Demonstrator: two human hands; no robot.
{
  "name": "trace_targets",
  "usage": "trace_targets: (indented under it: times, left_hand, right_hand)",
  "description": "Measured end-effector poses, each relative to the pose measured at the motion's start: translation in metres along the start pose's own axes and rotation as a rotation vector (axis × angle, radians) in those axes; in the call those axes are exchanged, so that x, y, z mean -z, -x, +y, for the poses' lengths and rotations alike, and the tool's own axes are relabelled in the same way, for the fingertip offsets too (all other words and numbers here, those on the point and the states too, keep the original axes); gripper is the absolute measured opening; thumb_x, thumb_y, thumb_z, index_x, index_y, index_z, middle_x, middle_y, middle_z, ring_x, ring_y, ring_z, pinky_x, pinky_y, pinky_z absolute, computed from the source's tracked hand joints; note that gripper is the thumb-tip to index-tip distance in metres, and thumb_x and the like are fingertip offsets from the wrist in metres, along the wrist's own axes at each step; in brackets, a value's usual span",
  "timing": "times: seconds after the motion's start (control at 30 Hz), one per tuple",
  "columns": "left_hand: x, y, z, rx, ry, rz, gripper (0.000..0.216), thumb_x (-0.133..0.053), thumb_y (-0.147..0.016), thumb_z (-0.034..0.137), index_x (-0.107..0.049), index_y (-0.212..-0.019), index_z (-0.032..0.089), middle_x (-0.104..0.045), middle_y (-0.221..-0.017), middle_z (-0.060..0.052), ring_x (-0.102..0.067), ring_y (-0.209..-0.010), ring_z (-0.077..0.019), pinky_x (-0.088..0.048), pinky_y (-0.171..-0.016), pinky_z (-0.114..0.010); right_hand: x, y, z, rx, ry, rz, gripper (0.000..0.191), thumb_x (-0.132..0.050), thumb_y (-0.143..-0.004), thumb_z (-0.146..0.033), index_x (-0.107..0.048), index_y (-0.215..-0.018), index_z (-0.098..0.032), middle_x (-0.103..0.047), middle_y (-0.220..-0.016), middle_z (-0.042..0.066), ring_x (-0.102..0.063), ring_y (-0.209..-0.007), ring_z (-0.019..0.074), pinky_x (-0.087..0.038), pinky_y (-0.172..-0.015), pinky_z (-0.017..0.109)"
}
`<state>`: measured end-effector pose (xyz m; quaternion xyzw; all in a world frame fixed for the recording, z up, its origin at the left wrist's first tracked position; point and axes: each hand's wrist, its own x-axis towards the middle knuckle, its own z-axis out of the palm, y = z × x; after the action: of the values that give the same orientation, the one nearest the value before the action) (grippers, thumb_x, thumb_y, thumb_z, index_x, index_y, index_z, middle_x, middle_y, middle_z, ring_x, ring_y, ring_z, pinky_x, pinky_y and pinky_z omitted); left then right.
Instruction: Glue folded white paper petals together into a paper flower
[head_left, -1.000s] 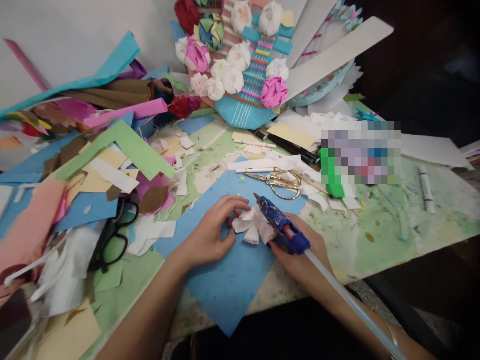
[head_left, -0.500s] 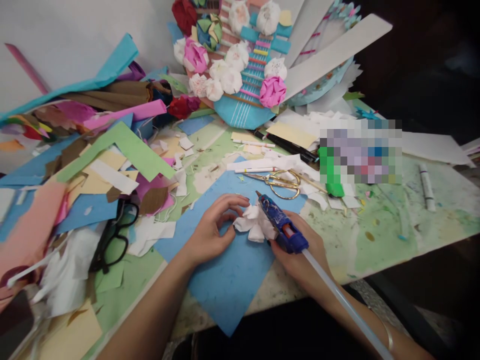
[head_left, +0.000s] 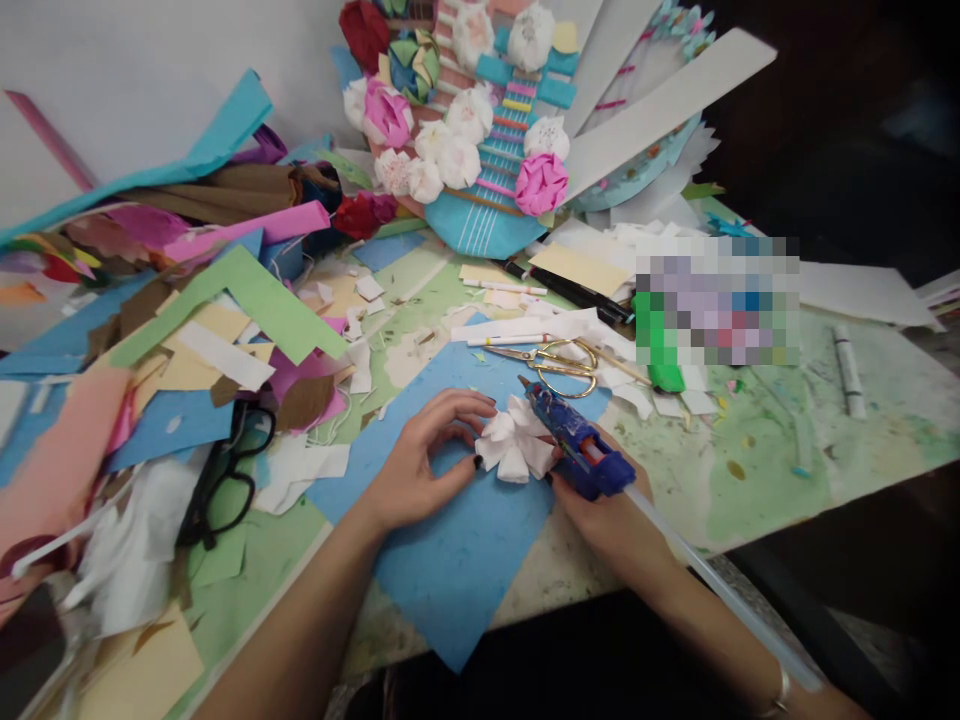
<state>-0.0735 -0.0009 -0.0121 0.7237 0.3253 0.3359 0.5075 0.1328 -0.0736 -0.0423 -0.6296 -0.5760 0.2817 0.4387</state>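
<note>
Gluing step, I judge. My left hand point(head_left: 420, 462) pinches the white flower point(head_left: 516, 448) on blue sheet point(head_left: 457, 560); right hand point(head_left: 600, 505) grips glue gun point(head_left: 576, 448) at its 3 o'clock. Next: careful nozzle placement.

both forearms reach in from the lower edge, bare, and converge toward the middle. the left hand point(head_left: 424, 465) lies palm down, fingers arched, thumb and fingertips pinched together. the right hand point(head_left: 600, 500) is curled closed in a grip, wrist low, a bangle further up the arm.
</note>
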Motion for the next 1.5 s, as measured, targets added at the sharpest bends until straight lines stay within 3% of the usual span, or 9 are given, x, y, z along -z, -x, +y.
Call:
trace_targets:
  times: [0.2, 0.43, 0.8, 0.93, 1.17, 1.4, 1.5]
  left_hand:
    - [-0.001, -0.001, -0.002, 0.034, 0.054, 0.0, 0.026, -0.06, -0.082, 0.016, -0.06, -0.108, 0.02, -0.054, -0.12, -0.012, -0.057, -0.107, -0.0226, -0.054, -0.086, -0.036]
    - [0.002, 0.001, -0.005, 0.011, 0.153, -0.05, 0.029, -0.059, -0.083, 0.012, -0.061, -0.11, 0.02, -0.05, -0.125, -0.013, -0.052, -0.116, -0.0254, -0.053, -0.089, -0.038]
    - [-0.003, 0.001, -0.004, 0.008, 0.078, -0.013, 0.036, -0.06, -0.081, 0.009, -0.056, -0.114, 0.022, -0.048, -0.126, -0.012, -0.054, -0.108, -0.0205, -0.053, -0.086, -0.033]
    - [-0.009, 0.002, -0.007, -0.039, 0.003, 0.073, 0.05, -0.055, -0.078, 0.003, -0.05, -0.123, 0.024, -0.047, -0.124, -0.01, -0.055, -0.103, -0.0179, -0.052, -0.086, -0.033]
    - [-0.019, 0.0, -0.014, -0.186, -0.328, 0.202, 0.05, -0.053, -0.076, 0.001, -0.049, -0.122, 0.021, -0.05, -0.112, -0.008, -0.056, -0.092, -0.0158, -0.052, -0.079, -0.031]
    - [-0.012, -0.001, -0.01, -0.239, -0.566, 0.23, 0.025, -0.063, -0.079, 0.006, -0.062, -0.1, 0.019, -0.055, -0.097, -0.005, -0.057, -0.087, -0.0154, -0.051, -0.076, -0.028]
    - [-0.009, 0.0, -0.012, -0.242, -0.579, 0.215, 0.023, -0.066, -0.08, 0.009, -0.065, -0.101, 0.019, -0.057, -0.093, -0.004, -0.058, -0.083, -0.0146, -0.05, -0.075, -0.027]
  right_hand:
    - [0.0, 0.001, 0.003, -0.02, 0.033, 0.013, 0.033, -0.057, -0.078, -0.02, -0.06, -0.111, -0.028, -0.069, -0.098, 0.003, -0.069, -0.085, 0.025, -0.055, -0.083, 0.041]
    - [-0.001, 0.001, 0.004, -0.03, 0.032, 0.024, 0.034, -0.058, -0.077, -0.018, -0.061, -0.109, -0.027, -0.07, -0.098, 0.004, -0.07, -0.087, 0.026, -0.056, -0.085, 0.042]
    - [-0.002, 0.003, 0.009, -0.029, 0.042, 0.046, 0.033, -0.059, -0.077, -0.018, -0.062, -0.109, -0.027, -0.071, -0.099, 0.004, -0.07, -0.088, 0.0257, -0.055, -0.086, 0.041]
    - [0.0, 0.001, 0.004, -0.018, 0.066, 0.039, 0.03, -0.058, -0.078, -0.019, -0.063, -0.107, -0.025, -0.071, -0.096, 0.004, -0.07, -0.087, 0.0253, -0.055, -0.085, 0.04]
    - [0.002, -0.001, 0.002, 0.01, 0.084, 0.036, 0.03, -0.057, -0.078, -0.021, -0.062, -0.107, -0.024, -0.071, -0.097, 0.005, -0.069, -0.091, 0.0259, -0.053, -0.089, 0.041]
    - [0.001, -0.001, -0.005, -0.065, -0.027, 0.057, 0.022, -0.059, -0.077, -0.025, -0.063, -0.099, -0.023, -0.072, -0.089, 0.003, -0.069, -0.084, 0.0235, -0.055, -0.08, 0.036]
    - [0.002, 0.0, -0.008, -0.131, -0.087, 0.038, 0.015, -0.059, -0.077, -0.027, -0.062, -0.091, -0.023, -0.072, -0.085, 0.002, -0.069, -0.079, 0.0217, -0.055, -0.073, 0.032]
